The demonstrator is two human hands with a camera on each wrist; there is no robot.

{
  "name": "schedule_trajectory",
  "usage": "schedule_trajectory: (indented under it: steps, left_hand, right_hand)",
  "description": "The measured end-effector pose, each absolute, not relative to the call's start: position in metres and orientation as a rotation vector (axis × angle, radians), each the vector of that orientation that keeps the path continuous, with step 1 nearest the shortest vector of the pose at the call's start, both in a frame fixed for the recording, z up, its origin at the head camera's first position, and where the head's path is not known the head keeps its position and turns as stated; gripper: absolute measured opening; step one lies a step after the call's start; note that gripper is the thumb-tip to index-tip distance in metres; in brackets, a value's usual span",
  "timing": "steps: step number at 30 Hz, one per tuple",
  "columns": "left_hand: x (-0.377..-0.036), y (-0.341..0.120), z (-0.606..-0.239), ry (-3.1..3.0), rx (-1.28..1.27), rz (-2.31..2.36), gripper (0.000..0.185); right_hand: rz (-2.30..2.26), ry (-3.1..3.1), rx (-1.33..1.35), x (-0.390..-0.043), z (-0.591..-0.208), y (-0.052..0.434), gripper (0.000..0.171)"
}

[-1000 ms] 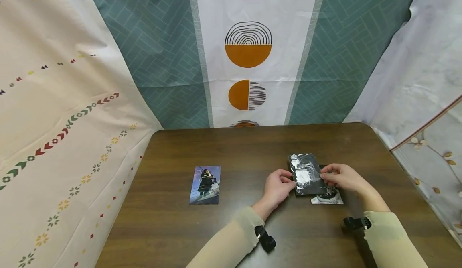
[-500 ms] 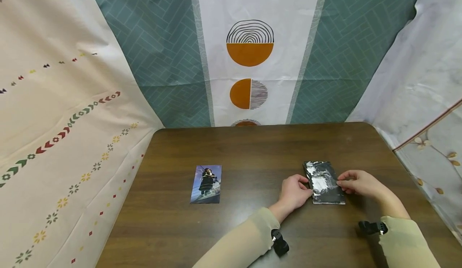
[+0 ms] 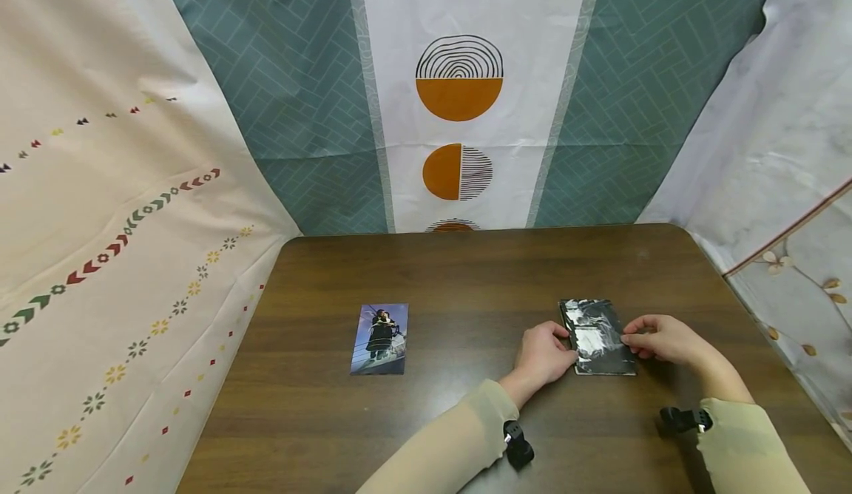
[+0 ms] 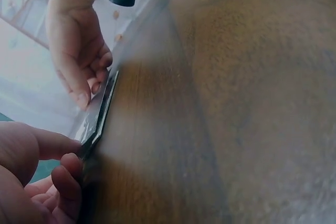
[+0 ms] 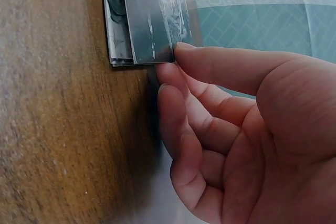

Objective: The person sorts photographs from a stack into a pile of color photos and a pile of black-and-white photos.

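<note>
Patterned cloths hang behind and to both sides of a dark wooden table (image 3: pixel 426 272). On its left part lies a single colour photo (image 3: pixel 379 339), flat and well apart from the hands. Further right, the left hand (image 3: pixel 542 353) has its fingers curled against the left edge of a small stack of black-and-white photos (image 3: pixel 597 336), thumb and fingertips pinching that edge low on the table. The stack lies flat on the right part of the table, between the two hands. The right hand (image 3: pixel 665 339) meets the opposite edge, thumb on top and fingers curled beneath the corner. To square the stack well, I judge both hands should press inward evenly and keep the photos flat, so none slides out or bends.
</note>
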State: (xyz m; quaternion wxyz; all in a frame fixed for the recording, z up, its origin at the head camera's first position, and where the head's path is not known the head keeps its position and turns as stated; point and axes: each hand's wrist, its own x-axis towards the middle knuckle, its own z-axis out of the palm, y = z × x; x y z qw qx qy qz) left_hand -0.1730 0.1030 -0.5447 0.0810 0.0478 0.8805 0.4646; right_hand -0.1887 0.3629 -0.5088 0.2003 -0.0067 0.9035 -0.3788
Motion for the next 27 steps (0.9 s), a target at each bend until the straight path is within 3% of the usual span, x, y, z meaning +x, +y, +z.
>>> schedule_trajectory:
  steps: [27]
  left_hand:
    - [-0.1711,0.0994,-0.5415,2.623,0.194,1.326,0.028]
  right_hand:
    - [-1.051,2.503,-0.008,-0.1871,-0.5122,0.3624,0.034]
